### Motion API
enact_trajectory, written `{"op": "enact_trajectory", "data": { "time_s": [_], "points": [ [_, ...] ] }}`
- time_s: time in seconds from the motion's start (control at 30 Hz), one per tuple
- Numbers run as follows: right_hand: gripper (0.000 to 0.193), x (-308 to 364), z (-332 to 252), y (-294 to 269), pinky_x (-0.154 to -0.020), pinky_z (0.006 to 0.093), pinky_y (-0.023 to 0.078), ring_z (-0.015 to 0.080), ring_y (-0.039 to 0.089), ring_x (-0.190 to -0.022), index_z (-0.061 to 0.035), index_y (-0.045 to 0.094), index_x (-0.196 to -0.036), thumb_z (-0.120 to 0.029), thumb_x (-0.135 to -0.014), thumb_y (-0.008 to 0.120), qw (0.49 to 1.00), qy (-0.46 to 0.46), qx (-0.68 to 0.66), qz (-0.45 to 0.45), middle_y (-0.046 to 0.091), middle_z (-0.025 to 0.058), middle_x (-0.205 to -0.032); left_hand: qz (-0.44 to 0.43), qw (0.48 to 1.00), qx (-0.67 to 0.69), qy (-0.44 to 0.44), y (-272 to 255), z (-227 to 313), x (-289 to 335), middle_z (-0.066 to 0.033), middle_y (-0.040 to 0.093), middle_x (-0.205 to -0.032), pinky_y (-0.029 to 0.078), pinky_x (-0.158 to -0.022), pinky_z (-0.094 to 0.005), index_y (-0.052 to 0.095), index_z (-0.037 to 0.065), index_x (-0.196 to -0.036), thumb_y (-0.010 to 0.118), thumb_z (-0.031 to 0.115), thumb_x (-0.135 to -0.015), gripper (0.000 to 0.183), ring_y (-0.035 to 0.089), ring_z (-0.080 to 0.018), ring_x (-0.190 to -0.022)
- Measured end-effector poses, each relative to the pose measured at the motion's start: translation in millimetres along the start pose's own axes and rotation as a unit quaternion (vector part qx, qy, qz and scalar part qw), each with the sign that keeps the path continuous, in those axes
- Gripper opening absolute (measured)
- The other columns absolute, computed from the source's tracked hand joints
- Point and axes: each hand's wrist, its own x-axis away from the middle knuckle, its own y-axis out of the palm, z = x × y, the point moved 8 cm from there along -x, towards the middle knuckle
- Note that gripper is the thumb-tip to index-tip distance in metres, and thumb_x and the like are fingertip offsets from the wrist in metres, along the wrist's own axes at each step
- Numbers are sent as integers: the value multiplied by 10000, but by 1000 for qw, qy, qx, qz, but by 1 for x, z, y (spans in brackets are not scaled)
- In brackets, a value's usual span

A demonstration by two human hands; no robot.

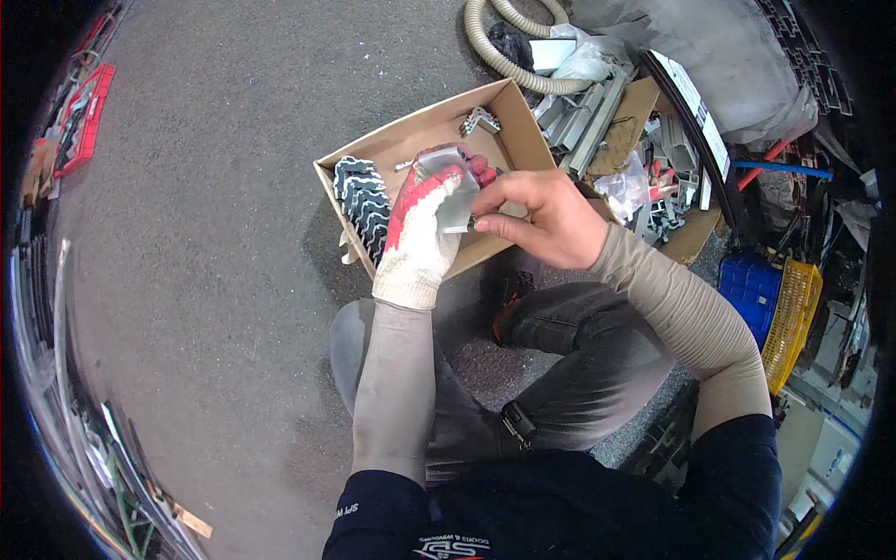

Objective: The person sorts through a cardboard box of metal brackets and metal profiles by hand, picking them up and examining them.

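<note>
My left hand, in a white work glove with red-coated fingers, is closed around a short silver metal profile piece held above a cardboard box. The piece has flat, shiny faces and stands tilted in the palm. My bare right hand meets its right edge, thumb and forefinger pinched together. Whether a small part sits between those fingertips is too small to tell. Below, in the open cardboard box, a row of black and silver zigzag profile pieces lines the left wall. Another cut profile piece lies near the far right corner.
A beige ribbed hose curls behind the box. To the right are metal offcuts, a torn carton, a blue crate and a yellow basket. Long bars and a red tray lie along the left. My bent legs are close below.
</note>
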Motion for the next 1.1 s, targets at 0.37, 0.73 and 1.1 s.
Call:
{"op": "enact_trajectory", "data": {
  "time_s": [0.37, 0.73, 1.1],
  "points": [
    [181, 3, 22, 1, -817, 319, 532, 191, 712, -858, -47, 752, -1005, -170, -874, 769, 991, 82, -72, -81, 751, 104, -926, -40, 998, -27, -38, 8, -10, 2, -155, 656, -1125, 517, -950, -367, 559, 20, -1238, 587, 148, -944, 322, 643, -260, -1071],
    [204, -2, 20, 1, -856, 325, 533, 183, 702, -921, -36, 745, -1043, -155, -879, 763, 988, 71, -101, -92, 755, 93, -964, -25, 999, -12, -42, 3, -10, 4, -201, 641, -1199, 535, -962, -393, 549, -13, -1290, 560, 107, -978, 335, 645, -306, -1099],
    [198, -3, 27, 10, -741, 295, 528, 115, 670, -775, -22, 749, -1011, -169, -879, 769, 967, 118, -107, -198, 741, 69, -852, -67, 941, -329, 45, -3, -9, 5, -110, 629, -1159, 499, -945, -308, 587, -7, -1260, 530, 126, -968, 326, 624, -203, -1061]
  ]
}}
